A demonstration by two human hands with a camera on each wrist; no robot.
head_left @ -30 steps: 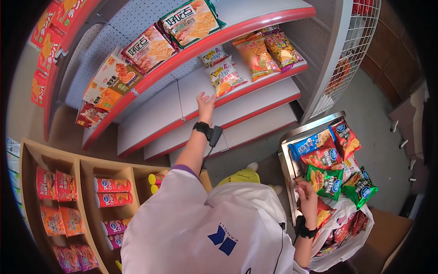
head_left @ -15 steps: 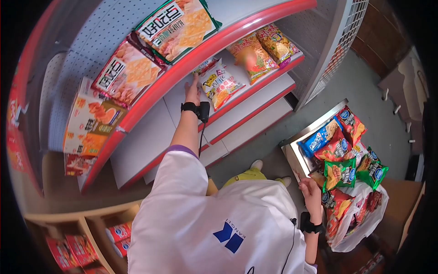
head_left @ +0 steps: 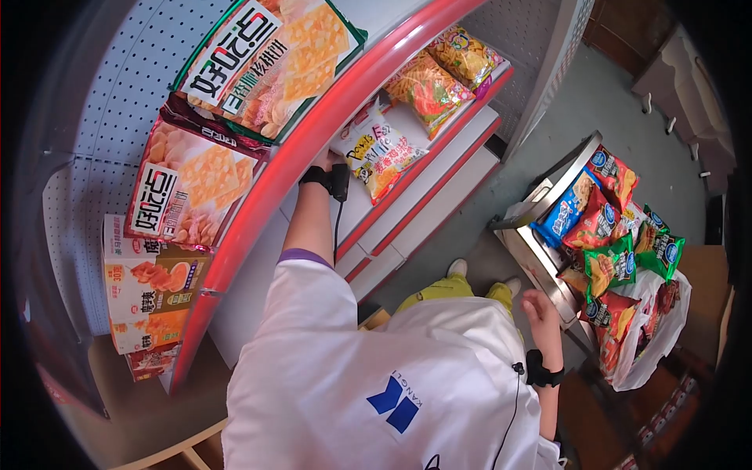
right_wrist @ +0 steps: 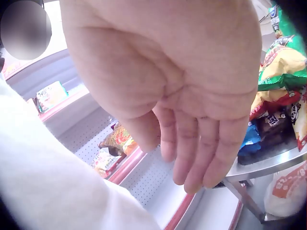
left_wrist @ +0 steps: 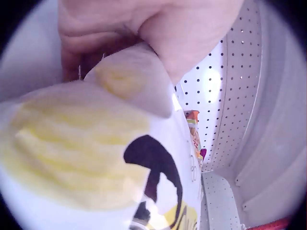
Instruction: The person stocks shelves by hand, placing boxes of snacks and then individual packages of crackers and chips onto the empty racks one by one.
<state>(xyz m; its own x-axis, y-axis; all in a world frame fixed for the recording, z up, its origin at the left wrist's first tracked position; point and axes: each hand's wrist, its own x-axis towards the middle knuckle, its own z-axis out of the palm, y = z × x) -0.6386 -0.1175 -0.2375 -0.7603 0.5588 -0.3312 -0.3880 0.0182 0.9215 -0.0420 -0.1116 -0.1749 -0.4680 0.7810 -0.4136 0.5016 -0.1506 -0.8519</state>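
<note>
My left hand (left_wrist: 148,28) pinches the top corner of a white snack bag (left_wrist: 96,143) with black and yellow print, its fingers curled in at the corner. In the head view that bag (head_left: 381,153) lies on the shelf below the red edge, and the left hand (head_left: 327,160) is mostly hidden behind that edge. My right hand (head_left: 542,317) hangs beside the metal cart, holding nothing. Its palm shows in the right wrist view, and the fingers of that hand (right_wrist: 163,72) are loosely bent.
Two other snack bags (head_left: 431,90) lie farther right on the same shelf. Large cracker packs (head_left: 266,66) and boxes (head_left: 153,286) stand on the shelf above. The cart (right_wrist: 273,165) bears several chip bags (head_left: 611,262), with a white plastic bag (head_left: 654,345) of packs beside it.
My left hand has moved from the shelf front to the white bag and gripped its corner. The right hand has drawn away from the cart edge. The view has come closer to the shelves.
</note>
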